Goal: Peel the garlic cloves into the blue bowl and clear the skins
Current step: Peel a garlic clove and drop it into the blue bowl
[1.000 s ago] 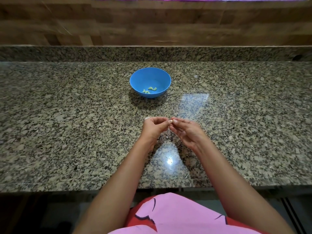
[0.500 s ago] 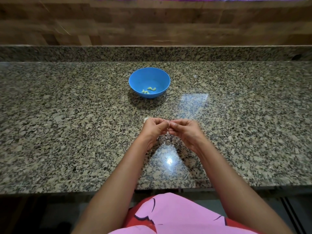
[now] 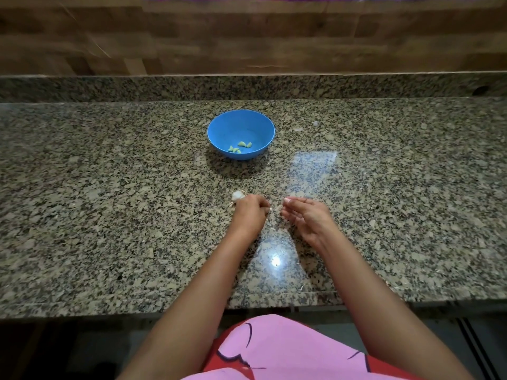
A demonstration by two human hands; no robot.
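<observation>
Lying in the blue bowl (image 3: 219,127) on the desk (image 3: 109,187), a few peeled cloves (image 3: 238,147) mark partial progress; unpeeled garlic (image 3: 237,195) sits just beside the left hand (image 3: 248,215). Half a second ago the hands met fingertip to fingertip; now they stand apart, suggesting a skin has just come free. Left fingers curl downward, their contents hidden; the right hand (image 3: 307,218) is loosely cupped, with nothing visible in it.

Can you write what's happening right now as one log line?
left hand: grips garlic | right hand: loosely curled, apart from left | blue bowl: holds peeled cloves | step: peeling
</observation>
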